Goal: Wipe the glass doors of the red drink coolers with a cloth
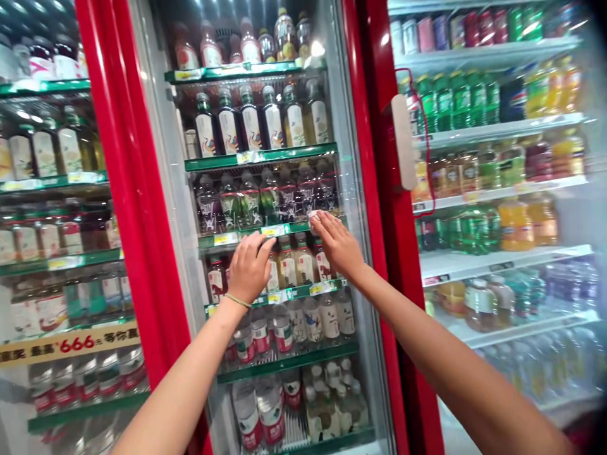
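Both my arms reach into an open drinks fridge with green shelves (265, 156). My left hand (250, 265) has its fingers curled over the front edge of the middle shelf, beside a yellow price tag (271, 231). My right hand (337, 243) lies on the same shelf edge with its fingers stretched forward, touching a small white label or cap (313, 215). Bottles with pale labels (296, 262) stand just below the hands. Clear bottles with dark labels (265, 199) stand on the shelf above them.
A red door frame (128, 189) stands at the left, another red frame with a white handle (403, 142) at the right. Neighbouring fridges hold green, orange and yellow bottles (474, 95). Lower shelves carry water bottles (265, 411). A 666 banner (71, 344) hangs on the left fridge.
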`<state>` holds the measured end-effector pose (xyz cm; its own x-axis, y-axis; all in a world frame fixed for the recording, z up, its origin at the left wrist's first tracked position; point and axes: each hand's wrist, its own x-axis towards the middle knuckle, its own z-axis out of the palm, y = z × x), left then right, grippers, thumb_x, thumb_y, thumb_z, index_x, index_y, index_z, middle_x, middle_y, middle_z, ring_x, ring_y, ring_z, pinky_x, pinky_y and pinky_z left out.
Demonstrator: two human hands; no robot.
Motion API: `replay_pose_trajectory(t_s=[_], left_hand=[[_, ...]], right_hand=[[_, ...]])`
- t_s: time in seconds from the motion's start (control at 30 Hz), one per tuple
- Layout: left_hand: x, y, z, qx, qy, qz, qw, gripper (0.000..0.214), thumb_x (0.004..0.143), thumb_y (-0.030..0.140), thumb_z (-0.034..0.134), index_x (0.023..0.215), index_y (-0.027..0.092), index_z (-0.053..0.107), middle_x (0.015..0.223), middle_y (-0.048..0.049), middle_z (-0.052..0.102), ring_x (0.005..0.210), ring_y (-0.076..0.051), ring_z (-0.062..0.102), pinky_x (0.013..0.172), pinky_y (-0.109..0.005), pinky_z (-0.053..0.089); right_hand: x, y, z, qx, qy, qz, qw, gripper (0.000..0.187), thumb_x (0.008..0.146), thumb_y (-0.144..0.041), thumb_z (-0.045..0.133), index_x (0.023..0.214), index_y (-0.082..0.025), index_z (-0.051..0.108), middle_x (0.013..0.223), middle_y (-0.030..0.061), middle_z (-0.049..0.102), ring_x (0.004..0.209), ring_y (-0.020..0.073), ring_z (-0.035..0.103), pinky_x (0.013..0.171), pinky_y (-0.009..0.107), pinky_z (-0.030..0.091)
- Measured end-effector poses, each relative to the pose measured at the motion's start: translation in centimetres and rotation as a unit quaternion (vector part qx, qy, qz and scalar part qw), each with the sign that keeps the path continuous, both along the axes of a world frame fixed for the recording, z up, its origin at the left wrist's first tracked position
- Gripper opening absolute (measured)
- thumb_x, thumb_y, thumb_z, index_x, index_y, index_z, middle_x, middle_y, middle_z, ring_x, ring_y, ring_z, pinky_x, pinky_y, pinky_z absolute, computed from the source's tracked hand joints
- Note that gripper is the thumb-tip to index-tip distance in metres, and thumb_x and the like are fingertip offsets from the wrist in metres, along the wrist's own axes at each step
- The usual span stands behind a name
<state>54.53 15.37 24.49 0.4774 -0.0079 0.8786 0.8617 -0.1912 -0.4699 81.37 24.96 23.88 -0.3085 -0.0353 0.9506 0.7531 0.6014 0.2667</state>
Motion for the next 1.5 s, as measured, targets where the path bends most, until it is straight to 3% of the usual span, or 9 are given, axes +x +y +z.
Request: replay_pose_trajectory(t_s=[0.13, 0.23, 0.37, 0.5, 0.77, 0.93, 1.03, 1.13, 1.5], left_hand=[[5.2, 2.1, 0.0, 0.005, 0.046, -0.036, 0.998, 0.042, 0.094, 0.013, 0.052, 0.135, 0.019, 0.062, 0.133, -0.013, 0.064, 0.136, -0.029, 0.054, 0.12, -0.049, 0.043], [5.4, 2.2, 0.1, -0.002, 0.051, -0.039, 0.998, 0.041, 0.095, 0.013, 0.052, 0.134, 0.019, 0.063, 0.132, -0.013, 0.065, 0.136, -0.029, 0.054, 0.12, -0.05, 0.043], [1.4, 0.7, 0.6, -0.009, 0.016, -0.005, 1.0, 0.041, 0.094, 0.012, 0.05, 0.132, 0.019, 0.064, 0.133, -0.0137, 0.065, 0.137, -0.03, 0.053, 0.12, -0.051, 0.042], [-4.0, -1.8, 1.2, -0.004, -0.019, 0.032, 0.999, 0.042, 0.094, 0.012, 0.05, 0.132, 0.019, 0.065, 0.133, -0.0142, 0.065, 0.138, -0.03, 0.052, 0.12, -0.052, 0.043], [-14.2, -7.5, 0.8, 0.03, -0.062, 0.105, 0.992, 0.042, 0.094, 0.013, 0.05, 0.133, 0.021, 0.065, 0.134, -0.0124, 0.065, 0.137, -0.029, 0.054, 0.123, -0.053, 0.038], [-19.0, -10.5, -0.3, 0.033, -0.072, 0.15, 0.986, 0.043, 0.094, 0.013, 0.05, 0.134, 0.021, 0.064, 0.133, -0.0139, 0.065, 0.138, -0.029, 0.053, 0.122, -0.053, 0.041], [-19.6, -10.8, -0.6, 0.026, -0.073, 0.154, 0.985, 0.044, 0.094, 0.014, 0.049, 0.134, 0.022, 0.064, 0.133, -0.014, 0.065, 0.138, -0.03, 0.054, 0.121, -0.054, 0.041], [-18.1, -9.7, -0.5, 0.02, -0.073, 0.135, 0.988, 0.045, 0.093, 0.014, 0.05, 0.136, 0.023, 0.063, 0.133, -0.0135, 0.065, 0.138, -0.03, 0.054, 0.121, -0.054, 0.041], [-3.9, -1.0, -0.5, 0.014, -0.013, 0.0, 1.0, 0.047, 0.093, 0.013, 0.052, 0.139, 0.021, 0.06, 0.134, -0.0126, 0.064, 0.138, -0.028, 0.053, 0.122, -0.05, 0.04]], right_hand=[[6.5, 1.5, -1.6, -0.018, 0.077, -0.029, 0.996, 0.066, 0.101, -0.008, 0.038, 0.164, -0.024, 0.028, 0.165, 0.0096, 0.04, 0.156, 0.0239, 0.032, 0.127, 0.051, 0.036], [6.0, 1.6, -2.3, -0.035, 0.151, -0.026, 0.988, 0.064, 0.102, -0.01, 0.035, 0.164, -0.021, 0.028, 0.166, 0.0118, 0.038, 0.157, 0.0251, 0.03, 0.128, 0.052, 0.034], [-0.6, 0.2, -2.2, -0.052, 0.192, 0.008, 0.98, 0.069, 0.1, -0.008, 0.035, 0.166, -0.024, 0.021, 0.17, 0.0103, 0.031, 0.159, 0.0266, 0.024, 0.129, 0.055, 0.031], [-9.4, -1.7, -1.1, -0.032, 0.125, 0.053, 0.99, 0.072, 0.098, -0.007, 0.037, 0.166, -0.025, 0.02, 0.169, 0.009, 0.034, 0.16, 0.0258, 0.023, 0.129, 0.054, 0.03], [-26.3, -5.9, 0.1, 0.005, -0.005, 0.094, 0.996, 0.059, 0.101, -0.012, 0.039, 0.16, -0.016, 0.037, 0.167, 0.0094, 0.036, 0.158, 0.025, 0.029, 0.131, 0.047, 0.028], [-31.8, -7.8, -0.5, 0.016, -0.073, 0.129, 0.989, 0.058, 0.101, -0.011, 0.04, 0.159, -0.011, 0.039, 0.166, 0.012, 0.037, 0.157, 0.0258, 0.031, 0.13, 0.046, 0.029], [-31.4, -7.7, -0.3, 0.034, -0.117, 0.141, 0.983, 0.059, 0.1, -0.011, 0.041, 0.159, -0.011, 0.038, 0.166, 0.0124, 0.037, 0.156, 0.0258, 0.033, 0.13, 0.046, 0.03], [-28.7, -6.8, 0.2, 0.051, -0.15, 0.135, 0.978, 0.058, 0.101, -0.013, 0.044, 0.159, -0.014, 0.039, 0.165, 0.0115, 0.039, 0.155, 0.0252, 0.035, 0.13, 0.046, 0.032], [-10.6, -2.1, 0.4, 0.063, -0.089, 0.024, 0.994, 0.058, 0.103, -0.01, 0.037, 0.16, -0.018, 0.037, 0.166, 0.0057, 0.039, 0.156, 0.0207, 0.033, 0.13, 0.043, 0.031]])
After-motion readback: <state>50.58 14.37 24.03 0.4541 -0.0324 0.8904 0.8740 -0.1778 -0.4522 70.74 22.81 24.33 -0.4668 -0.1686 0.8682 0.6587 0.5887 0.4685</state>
